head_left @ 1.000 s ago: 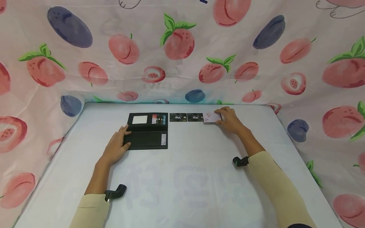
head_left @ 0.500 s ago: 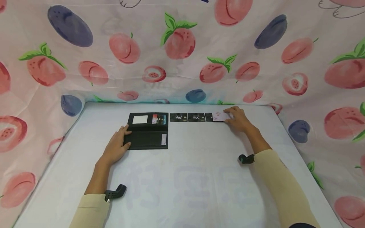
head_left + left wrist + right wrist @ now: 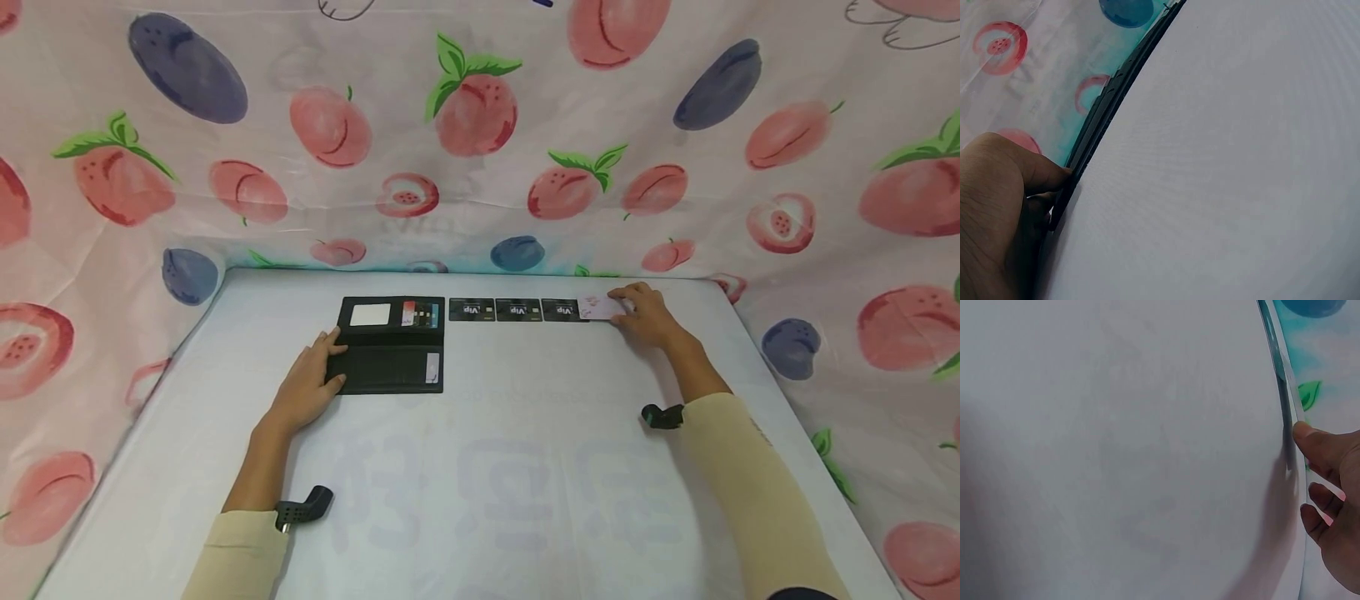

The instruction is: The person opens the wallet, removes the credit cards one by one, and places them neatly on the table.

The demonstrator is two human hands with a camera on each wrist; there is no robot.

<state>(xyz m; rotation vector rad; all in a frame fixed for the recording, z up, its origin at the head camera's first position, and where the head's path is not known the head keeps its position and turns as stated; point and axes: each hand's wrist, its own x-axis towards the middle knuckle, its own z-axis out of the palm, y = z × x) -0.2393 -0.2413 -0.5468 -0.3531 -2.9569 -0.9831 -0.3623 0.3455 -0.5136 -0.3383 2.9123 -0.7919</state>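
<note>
A black wallet (image 3: 386,367) lies unfolded on the white table, with cards in its upper slots and a pale card in the lower half. At its left edge rests my left hand (image 3: 303,383), its fingers and thumb touching the border. In the left wrist view the thumb (image 3: 1047,175) meets the wallet's dark edge (image 3: 1107,115). To the wallet's right, black "Vip" cards (image 3: 517,310) lie in a row. My right hand (image 3: 651,317) pinches a pale pink card (image 3: 597,307) by its right end. This card covers the right end of the last black card seen.
A fruit-printed cloth (image 3: 465,225) rises behind the table (image 3: 480,467) and along both sides. The cards and wallet lie close to the table's far edge. Small black devices sit at the left wrist (image 3: 303,506) and right wrist (image 3: 662,417).
The right hand has moved to the right with the pale pink card, and a third black card now shows beside the first two. The left hand has stayed on the wallet.
</note>
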